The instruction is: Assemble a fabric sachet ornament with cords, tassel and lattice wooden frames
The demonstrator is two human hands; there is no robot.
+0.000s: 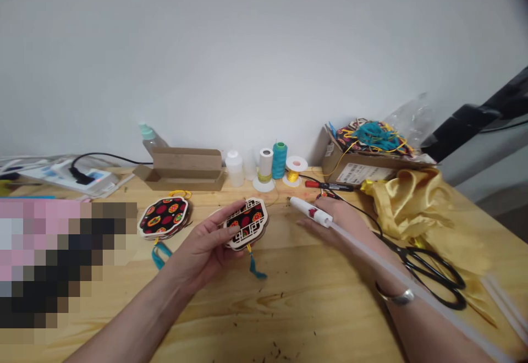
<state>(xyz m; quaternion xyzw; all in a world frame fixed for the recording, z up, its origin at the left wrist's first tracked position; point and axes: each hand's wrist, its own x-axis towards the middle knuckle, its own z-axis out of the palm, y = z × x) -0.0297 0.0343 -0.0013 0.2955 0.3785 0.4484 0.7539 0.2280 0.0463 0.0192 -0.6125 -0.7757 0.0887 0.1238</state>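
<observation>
Pale wooden table [289,308] against white wall [247,49]. Left hand [204,247] pinches ornament [246,223] between thumb and fingers. Right hand [344,228] at glue pen [311,212]; cannot tell its grip.

I sit at a craft workbench: a pine tabletop [313,308] against a bare white wall [247,49], thread spools [279,160] at centre, black scissors [433,272] and yellow satin [412,198] at right, a cardboard box [358,173] of cords behind them, and a lattice-framed ornament [247,221] in my left hand [202,250].

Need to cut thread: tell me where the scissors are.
Head view: the black scissors lie on the table, right of the right hand, beside the yellow cloth.
</observation>
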